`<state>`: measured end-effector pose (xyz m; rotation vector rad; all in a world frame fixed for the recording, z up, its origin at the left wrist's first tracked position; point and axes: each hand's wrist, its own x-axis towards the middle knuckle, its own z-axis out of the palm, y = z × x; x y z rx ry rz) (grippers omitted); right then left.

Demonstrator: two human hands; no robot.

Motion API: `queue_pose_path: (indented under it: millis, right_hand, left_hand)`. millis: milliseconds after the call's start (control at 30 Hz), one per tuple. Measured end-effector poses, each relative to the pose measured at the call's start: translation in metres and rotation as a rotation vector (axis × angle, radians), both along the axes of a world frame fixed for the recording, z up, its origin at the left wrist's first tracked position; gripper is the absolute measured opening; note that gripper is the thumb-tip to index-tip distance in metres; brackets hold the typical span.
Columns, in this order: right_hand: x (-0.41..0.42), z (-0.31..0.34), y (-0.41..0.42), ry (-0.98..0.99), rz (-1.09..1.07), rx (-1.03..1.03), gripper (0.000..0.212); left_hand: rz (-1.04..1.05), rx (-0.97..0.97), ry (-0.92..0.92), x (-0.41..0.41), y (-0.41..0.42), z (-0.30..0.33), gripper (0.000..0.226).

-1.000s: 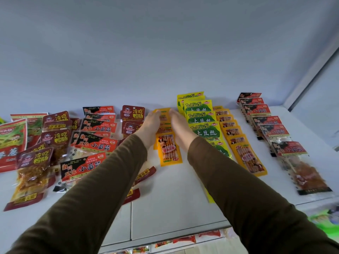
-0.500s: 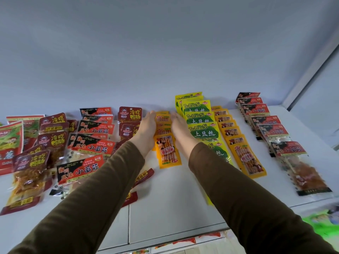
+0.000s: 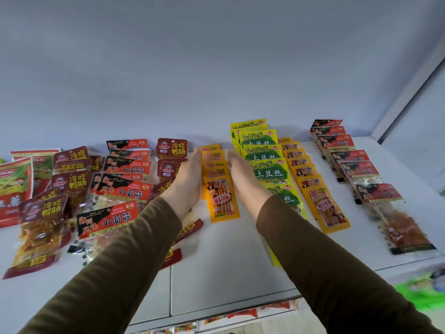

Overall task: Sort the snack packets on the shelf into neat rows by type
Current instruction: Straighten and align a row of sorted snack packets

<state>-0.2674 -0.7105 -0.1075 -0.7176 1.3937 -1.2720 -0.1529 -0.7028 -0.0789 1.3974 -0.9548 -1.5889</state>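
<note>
I take the orange row between the hands (image 3: pixel 218 184) as my landmark. It lies on the white shelf (image 3: pixel 221 268) running front to back, and I count five overlapping orange packets in it, the nearest one fully exposed.

The left hand (image 3: pixel 186 183) lies flat against the left edge of that row, fingers straight and together. The right hand (image 3: pixel 243 177) lies flat against its right edge in the same manner. Neither grips a packet; both touch the row's sides with extended fingers.

Immediately right of the landmark is the yellow-green row (image 3: pixel 266 165). I count six packets there; the nearest ones are partly hidden by the right sleeve (image 3: pixel 325 268).

Next to the right is the second orange row (image 3: pixel 313 186), touching the yellow-green one. I count seven packets, though the farthest is only a sliver.

Well to the right of the landmark, apart from the other rows, is the red-and-black row (image 3: pixel 361 169). I count seven packets, the nearest showing reddish contents through clear film.

Left of the landmark the packets are unsorted: a loose heap of maroon packets (image 3: pixel 69 182) mixed with red-and-black packets (image 3: pixel 122 186). Overlap prevents a reliable count. At the far left, red-and-green packets (image 3: pixel 16 186) are cut off by the frame edge; I can make out two.
</note>
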Motion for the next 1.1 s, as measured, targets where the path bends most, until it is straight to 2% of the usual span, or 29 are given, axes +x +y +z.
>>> queue_pose_path:
  millis: [67, 167, 300, 367, 467, 533, 667, 867, 1000, 1100]
  right_hand:
    - [0.001, -0.006, 0.007, -0.004, -0.009, 0.033, 0.036]
    - [0.004, -0.024, 0.013, -0.053, -0.005, 0.078, 0.073]
    - [0.005, -0.025, 0.022, -0.095, 0.006, 0.088, 0.055]
    - [0.001, -0.026, 0.021, -0.088, 0.022, 0.085, 0.056]
    - [-0.005, -0.013, 0.019, -0.032, 0.027, 0.053, 0.045]
    - [-0.008, -0.001, 0.012, 0.016, 0.055, 0.034, 0.047]
    - [0.0, 0.013, -0.002, 0.091, 0.065, 0.072, 0.036]
    - [0.005, 0.011, -0.006, 0.045, 0.017, 0.095, 0.043]
    - [0.008, 0.016, 0.001, 0.064, 0.012, 0.083, 0.056]
    - [0.003, 0.014, 0.006, 0.066, 0.017, 0.098, 0.053]
  left_hand:
    - [-0.018, 0.017, 0.024, 0.003, 0.0, -0.015, 0.044]
    - [-0.056, 0.043, 0.044, 0.003, 0.004, -0.027, 0.052]
    - [-0.063, 0.061, 0.044, 0.001, 0.012, -0.021, 0.049]
    - [-0.062, 0.041, 0.0, 0.002, 0.01, -0.018, 0.05]
    - [-0.009, 0.037, 0.006, 0.001, 0.005, -0.001, 0.051]
    - [0.042, 0.062, 0.015, -0.004, -0.006, 0.006, 0.052]
    - [0.053, 0.107, 0.061, -0.012, -0.025, 0.006, 0.054]
    - [0.025, 0.113, 0.075, -0.016, -0.03, 0.001, 0.061]
    - [0.02, 0.096, 0.08, -0.013, -0.032, -0.001, 0.065]
    - [-0.009, 0.122, 0.098, -0.007, -0.026, 0.002, 0.064]
